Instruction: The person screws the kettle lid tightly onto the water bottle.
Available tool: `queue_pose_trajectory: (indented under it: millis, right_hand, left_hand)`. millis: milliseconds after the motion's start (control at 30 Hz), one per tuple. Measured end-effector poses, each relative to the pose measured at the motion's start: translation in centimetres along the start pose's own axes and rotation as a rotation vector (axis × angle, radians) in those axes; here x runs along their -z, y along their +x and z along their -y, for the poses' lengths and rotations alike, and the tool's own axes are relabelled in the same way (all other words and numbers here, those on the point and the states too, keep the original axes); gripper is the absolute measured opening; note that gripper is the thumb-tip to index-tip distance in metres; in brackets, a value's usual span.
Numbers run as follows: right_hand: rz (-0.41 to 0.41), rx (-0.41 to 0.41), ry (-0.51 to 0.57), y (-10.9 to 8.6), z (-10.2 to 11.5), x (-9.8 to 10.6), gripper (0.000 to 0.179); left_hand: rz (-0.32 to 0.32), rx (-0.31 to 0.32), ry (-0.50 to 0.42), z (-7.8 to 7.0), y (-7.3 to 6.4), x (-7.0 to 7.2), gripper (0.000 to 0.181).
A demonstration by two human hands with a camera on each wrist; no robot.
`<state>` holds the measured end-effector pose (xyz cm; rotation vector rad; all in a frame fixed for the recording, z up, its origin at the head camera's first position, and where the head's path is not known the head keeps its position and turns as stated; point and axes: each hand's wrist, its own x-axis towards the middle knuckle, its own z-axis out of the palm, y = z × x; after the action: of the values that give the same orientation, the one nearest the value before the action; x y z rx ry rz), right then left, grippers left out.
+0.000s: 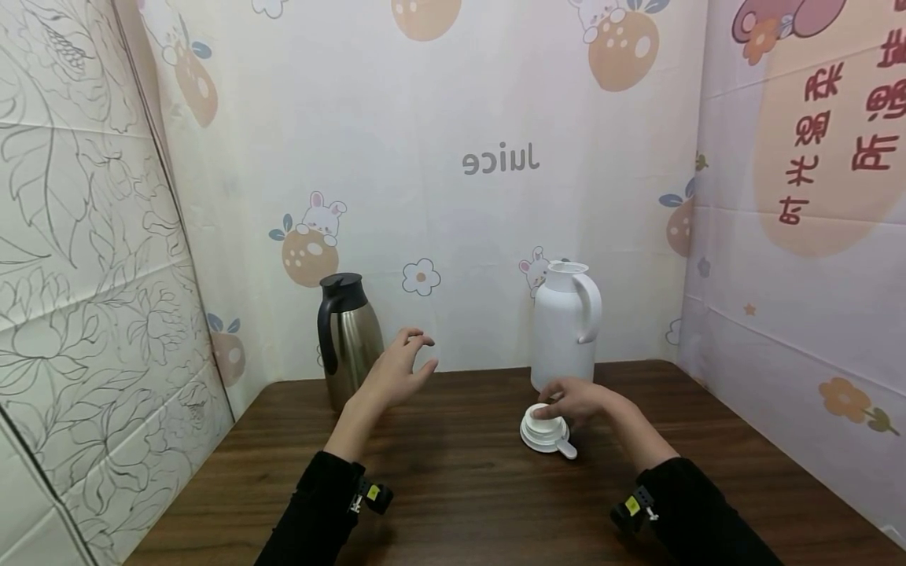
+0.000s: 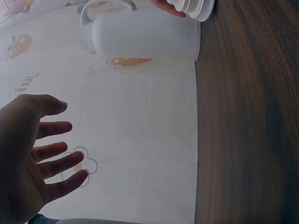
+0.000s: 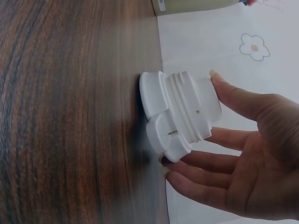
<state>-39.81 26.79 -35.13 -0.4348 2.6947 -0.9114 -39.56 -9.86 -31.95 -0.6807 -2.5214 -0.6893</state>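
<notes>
A white jug lid point(image 1: 543, 436) lies upside down on the table, its stopper pointing up and its lever toward the near right. My right hand point(image 1: 580, 399) pinches the stopper from the right; in the right wrist view the thumb is at the stopper's edge and the other fingers point(image 3: 205, 179) curve round the far side and lever. The white thermal jug point(image 1: 555, 338), lidless, stands just behind. My left hand point(image 1: 399, 371) hovers in the air, holding nothing, fingers spread and loosely bent. It overlaps the right side of a steel thermal jug point(image 1: 361, 342) with a black top and handle.
The brown wooden table point(image 1: 453, 487) ends at a patterned curtain point(image 1: 439, 212) behind both jugs. More printed fabric hangs at the left point(image 1: 92, 275) and right point(image 1: 771, 291). Each black sleeve carries a small wrist device.
</notes>
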Motion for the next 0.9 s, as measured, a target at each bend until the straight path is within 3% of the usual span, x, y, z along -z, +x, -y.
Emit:
queue_pose_trajectory:
  millis: [400,633,900]
  right_hand:
    - [0.018,0.007,-0.014,-0.17,0.15,-0.23,0.059]
    - [0.065,0.082,-0.109,0.1,0.22,-0.3,0.053]
    - [0.075,0.147,-0.118,0.06,0.88,-0.79,0.044]
  left_hand:
    - [0.004,-0.003,-0.008,-0.03,0.02,-0.22,0.037]
    - [0.005,-0.002,-0.007,0.02,-0.07,-0.3,0.036]
    - [0.001,-0.009,-0.016,0.07,0.03,-0.27,0.035]
